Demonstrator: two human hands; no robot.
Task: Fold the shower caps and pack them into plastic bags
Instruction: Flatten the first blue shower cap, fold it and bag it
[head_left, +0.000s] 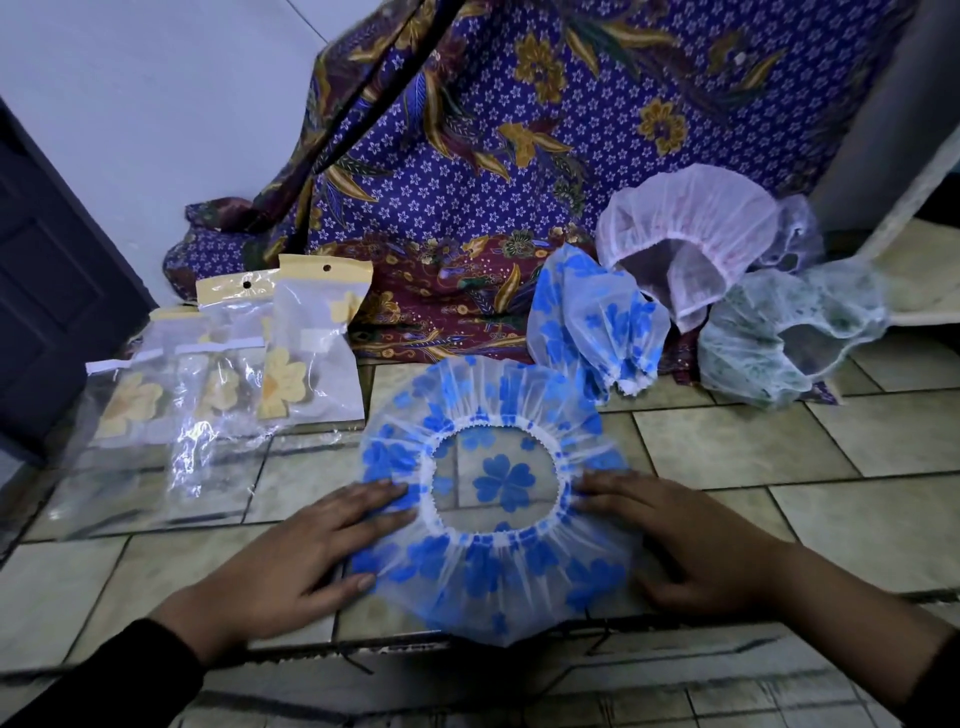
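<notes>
a blue-flowered shower cap (493, 577) is spread flat on the tiled floor (727, 447), with its elastic opening turned upward and seen as a white gathered ring round the middle. the cap is pressed down from both sides. the left hand (306, 551) is laid on the cap's left edge, palm down, with fingers straight and close together and the thumb set on the near rim. the right hand (691, 540) is laid on the right edge in the same way, its fingers stretched toward the ring. both hands are held wide and flat, with no fold pinched between the fingers.

to the left, packed plastic bags (311, 353) with yellow header cards are propped in a row, and folded yellow-flowered caps are seen inside them. clear plastic (197, 457) is lying flat in front of that row.

beyond the spread cap, a second blue-flowered cap (597, 322) is left crumpled. a pink cap (685, 244) and a pale green cap (769, 338) are heaped just beside it. a purple batik cloth (467, 156) is draped behind everything.
</notes>
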